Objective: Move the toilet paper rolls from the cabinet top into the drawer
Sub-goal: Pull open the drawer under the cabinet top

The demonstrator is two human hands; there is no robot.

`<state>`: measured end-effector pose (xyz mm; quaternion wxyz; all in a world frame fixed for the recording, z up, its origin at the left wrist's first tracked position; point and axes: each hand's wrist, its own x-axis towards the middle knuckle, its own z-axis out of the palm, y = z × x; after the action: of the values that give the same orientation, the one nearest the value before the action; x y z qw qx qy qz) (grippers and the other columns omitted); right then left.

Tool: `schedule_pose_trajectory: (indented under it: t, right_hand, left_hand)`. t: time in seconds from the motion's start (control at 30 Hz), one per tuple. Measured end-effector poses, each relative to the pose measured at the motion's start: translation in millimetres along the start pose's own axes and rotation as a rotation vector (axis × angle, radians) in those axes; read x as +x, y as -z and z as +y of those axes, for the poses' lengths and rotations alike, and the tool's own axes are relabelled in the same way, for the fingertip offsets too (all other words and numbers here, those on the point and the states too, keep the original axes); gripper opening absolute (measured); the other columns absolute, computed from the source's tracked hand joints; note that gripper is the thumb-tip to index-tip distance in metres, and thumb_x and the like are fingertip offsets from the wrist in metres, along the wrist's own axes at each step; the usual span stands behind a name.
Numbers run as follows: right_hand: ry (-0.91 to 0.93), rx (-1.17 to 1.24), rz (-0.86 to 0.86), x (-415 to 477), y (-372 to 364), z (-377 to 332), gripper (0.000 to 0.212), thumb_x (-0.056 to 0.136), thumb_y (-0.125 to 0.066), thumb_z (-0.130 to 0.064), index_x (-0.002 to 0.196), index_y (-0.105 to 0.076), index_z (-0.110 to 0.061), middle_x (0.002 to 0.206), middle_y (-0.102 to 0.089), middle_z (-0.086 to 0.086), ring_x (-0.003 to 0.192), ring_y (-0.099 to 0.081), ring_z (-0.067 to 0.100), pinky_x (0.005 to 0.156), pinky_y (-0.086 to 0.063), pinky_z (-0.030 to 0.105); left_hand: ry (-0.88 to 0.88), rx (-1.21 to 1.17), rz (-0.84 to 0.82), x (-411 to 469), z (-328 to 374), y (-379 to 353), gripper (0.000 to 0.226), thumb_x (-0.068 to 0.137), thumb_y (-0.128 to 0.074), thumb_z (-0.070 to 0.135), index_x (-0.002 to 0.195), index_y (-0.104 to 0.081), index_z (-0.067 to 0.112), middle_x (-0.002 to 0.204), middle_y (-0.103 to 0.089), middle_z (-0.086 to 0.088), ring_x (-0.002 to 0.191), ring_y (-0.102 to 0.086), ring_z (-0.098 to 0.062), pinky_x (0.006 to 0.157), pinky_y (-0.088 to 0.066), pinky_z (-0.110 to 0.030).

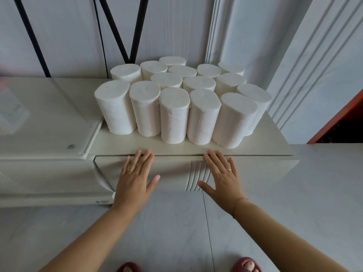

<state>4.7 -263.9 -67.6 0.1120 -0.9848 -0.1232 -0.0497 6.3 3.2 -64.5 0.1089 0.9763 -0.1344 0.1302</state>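
Left hand (135, 173), fingers straight and spread, holding nothing, rests flat on the drawer (172, 167) front. Right hand (223, 173), at its 3 o'clock, does likewise. Rolls (173, 107) stand clustered on the cabinet (265, 146) at 12 o'clock.

One view was supplied, taken from a wide-angle camera worn on the person's head. It stood above and in front of the cabinet top (265, 142) and faced forward and steeply down. The range was close, within arm's reach. Both forearms entered from the lower corners, and the left hand (135, 177) and right hand (224, 177) lay flat on the drawer front (172, 169) near centre. The toilet paper rolls (176, 99) stood just above centre, with tops and near sides visible. The wall (68, 36) filled the upper frame. The floor (167, 232) and slippers (247, 265) occupied the bottom edge. Straight lines bowed toward the margins.
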Motion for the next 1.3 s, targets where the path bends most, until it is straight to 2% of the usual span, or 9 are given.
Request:
schedule_pose_trajectory:
  t: [0.17, 0.37, 0.63, 0.73, 0.83, 0.93, 1.03, 1.13, 1.3]
  right_hand:
    - [-0.018, -0.011, 0.004, -4.9, 0.8, -4.6, 0.082, 0.087, -0.023, -0.071, 0.154, -0.001, -0.027, 0.157, 0.012, -0.017, 0.145, 0.021, 0.005, 0.119, 0.015, 0.035]
    - [-0.05, -0.034, -0.003, -10.1, 1.6, -12.5, 0.089, 0.083, -0.014, -0.076, 0.155, -0.005, -0.024, 0.161, 0.003, -0.012, 0.149, 0.013, 0.01, 0.122, 0.008, 0.041]
    - [-0.058, -0.019, -0.021, -50.2, 8.1, -24.4, 0.091, 0.08, -0.007, -0.08, 0.154, -0.003, -0.027, 0.16, 0.008, -0.014, 0.146, 0.019, 0.008, 0.12, 0.015, 0.039]
    - [-0.091, 0.064, 0.042, -70.0, 15.5, -37.4, 0.09, 0.081, -0.012, -0.079, 0.151, -0.025, -0.024, 0.159, -0.021, -0.01, 0.15, -0.003, 0.013, 0.121, 0.011, 0.039]
    - [-0.157, 0.157, 0.141, -75.9, 23.9, -48.6, 0.079, 0.082, -0.019, -0.074, 0.132, -0.052, -0.022, 0.13, -0.05, -0.006, 0.135, -0.033, 0.018, 0.122, 0.005, 0.04]
    - [-0.224, 0.174, 0.148, -80.6, 27.3, -54.8, 0.066, 0.083, -0.033, -0.071, 0.115, -0.064, -0.023, 0.109, -0.05, -0.006, 0.122, -0.038, 0.022, 0.119, -0.005, 0.037]
    - [-0.222, 0.146, 0.099, -90.7, 29.1, -56.9, 0.064, 0.08, -0.029, -0.074, 0.106, -0.063, -0.026, 0.099, -0.051, -0.011, 0.113, -0.047, 0.018, 0.116, -0.006, 0.034]
    - [-0.222, 0.143, 0.12, -104.7, 28.3, -60.4, 0.069, 0.075, -0.023, -0.08, 0.098, -0.062, -0.027, 0.091, -0.056, -0.016, 0.103, -0.053, 0.012, 0.116, -0.006, 0.032]
    - [-0.307, 0.219, 0.216, -120.5, 28.9, -69.3, 0.06, 0.074, -0.029, -0.079, 0.074, -0.06, -0.028, 0.072, -0.058, -0.016, 0.085, -0.054, 0.01, 0.09, -0.017, 0.021]
  left_hand:
    - [0.018, -0.03, -0.007, -0.8, 5.1, 5.7, 0.07, 0.094, -0.02, 0.055, 0.139, -0.041, 0.006, 0.148, -0.037, -0.007, 0.139, -0.029, -0.027, 0.114, -0.016, -0.043]
    - [0.035, -0.047, -0.032, -4.5, 8.7, 9.8, 0.072, 0.091, -0.025, 0.056, 0.142, -0.037, 0.007, 0.151, -0.033, -0.007, 0.142, -0.023, -0.024, 0.116, -0.016, -0.042]
    - [0.021, -0.118, -0.021, -43.8, 17.5, 15.6, 0.072, 0.093, -0.019, 0.058, 0.144, -0.032, 0.01, 0.153, -0.026, -0.003, 0.144, -0.014, -0.018, 0.118, -0.01, -0.039]
    - [0.048, -0.144, -0.04, -62.4, 25.8, 24.4, 0.075, 0.092, -0.017, 0.061, 0.141, -0.039, 0.009, 0.149, -0.036, -0.006, 0.142, -0.024, -0.022, 0.116, -0.017, -0.043]
    - [0.06, -0.118, -0.037, -72.0, 33.9, 36.7, 0.073, 0.092, -0.018, 0.062, 0.129, -0.052, 0.008, 0.129, -0.055, -0.007, 0.121, -0.048, -0.03, 0.107, -0.031, -0.045]
    - [0.068, -0.082, -0.066, -77.6, 41.7, 42.9, 0.069, 0.091, -0.018, 0.062, 0.119, -0.059, 0.014, 0.11, -0.063, -0.002, 0.102, -0.054, -0.028, 0.101, -0.034, -0.042]
    - [0.082, -0.115, -0.075, -83.3, 51.4, 44.3, 0.064, 0.09, -0.019, 0.06, 0.107, -0.064, 0.018, 0.102, -0.068, 0.003, 0.097, -0.058, -0.024, 0.098, -0.034, -0.039]
    - [0.089, -0.172, -0.051, -91.7, 58.8, 46.9, 0.062, 0.09, -0.017, 0.06, 0.094, -0.065, 0.021, 0.09, -0.068, 0.006, 0.086, -0.061, -0.02, 0.087, -0.035, -0.034]
    - [0.082, -0.275, 0.008, -109.5, 66.5, 53.4, 0.057, 0.09, -0.021, 0.057, 0.078, -0.062, 0.019, 0.074, -0.064, 0.007, 0.072, -0.058, -0.02, 0.072, -0.034, -0.032]
